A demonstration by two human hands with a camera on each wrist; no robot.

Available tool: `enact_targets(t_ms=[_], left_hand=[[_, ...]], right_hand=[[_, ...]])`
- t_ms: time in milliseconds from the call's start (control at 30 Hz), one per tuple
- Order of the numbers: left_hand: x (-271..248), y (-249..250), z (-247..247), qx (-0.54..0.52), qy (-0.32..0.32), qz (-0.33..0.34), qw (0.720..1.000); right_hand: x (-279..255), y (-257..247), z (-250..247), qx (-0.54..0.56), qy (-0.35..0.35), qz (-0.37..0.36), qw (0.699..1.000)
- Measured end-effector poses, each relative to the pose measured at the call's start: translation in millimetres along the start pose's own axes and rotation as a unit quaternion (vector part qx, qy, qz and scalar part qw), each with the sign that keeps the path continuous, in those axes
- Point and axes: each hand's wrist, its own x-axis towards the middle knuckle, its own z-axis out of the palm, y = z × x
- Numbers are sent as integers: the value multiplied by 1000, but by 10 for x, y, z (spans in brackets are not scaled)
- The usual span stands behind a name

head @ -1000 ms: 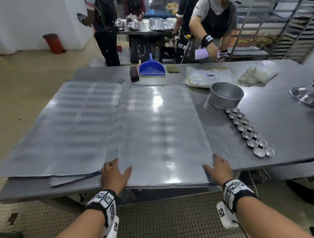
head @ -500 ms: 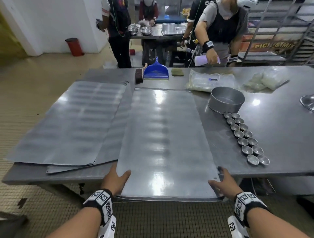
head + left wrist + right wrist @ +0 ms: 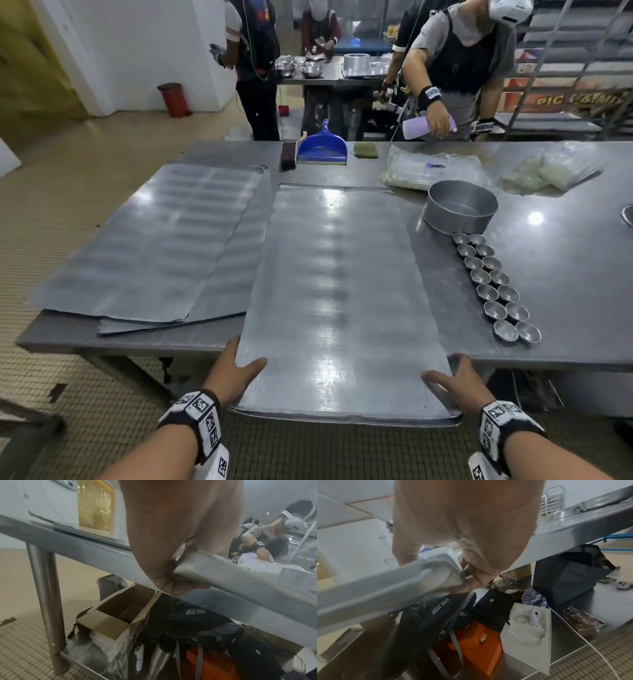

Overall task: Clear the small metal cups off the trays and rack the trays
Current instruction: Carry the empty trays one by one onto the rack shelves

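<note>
The counter (image 3: pixel 565 274) carries a bare baking tray (image 3: pixel 335 291) at frame centre, overhanging the near edge, probably for lifting. The left hand (image 3: pixel 233 373) and right hand (image 3: pixel 455 380) clamp its near corners. Small metal cups (image 3: pixel 496 287) stand in rows at right.

Even, fairly bright indoor light falls from overhead. In the head view a broken streak of white glare runs down the middle of the tray (image 3: pixel 339 301), and a small round hotspot shines on the desk (image 3: pixel 536 217) at about two o'clock. Shadows are soft and faint. Straight edges bow outward toward the frame borders. Both wrist views are hazy and low in contrast, with the left hand (image 3: pixel 180 534) and the right hand (image 3: pixel 467 524) large and blurred.
</note>
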Motion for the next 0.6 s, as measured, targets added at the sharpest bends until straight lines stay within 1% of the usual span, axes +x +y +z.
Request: enact_targets(t_ms=[100, 167, 267, 333, 400, 433, 500, 533, 600], left_hand=[[-51, 63, 60, -6, -30, -29, 999], [-39, 102, 78, 18, -51, -45, 998], [23, 150, 107, 46, -58, -64, 995], [32, 188, 174, 26, -31, -68, 997], [7, 253, 280, -4, 24, -66, 997], [-10, 283, 330, -6, 54, -64, 996], [-37, 283, 387, 27, 94, -58, 993], [-25, 237, 395, 40, 104, -53, 992], [-57, 166, 411, 32, 104, -52, 993]], right_hand=[[31, 66, -38, 2, 22, -20, 1000], [77, 129, -59, -23, 16, -34, 999], [33, 69, -134, -12, 10, -28, 999], [45, 61, -189, -7, 0, -24, 1000], [76, 72, -213, 7, -4, -34, 999], [92, 92, -213, 24, -6, -38, 999], [107, 172, -187, 64, -24, -31, 997], [92, 199, -178, 79, -39, -23, 996], [50, 265, -181, 96, -70, -3, 993]])
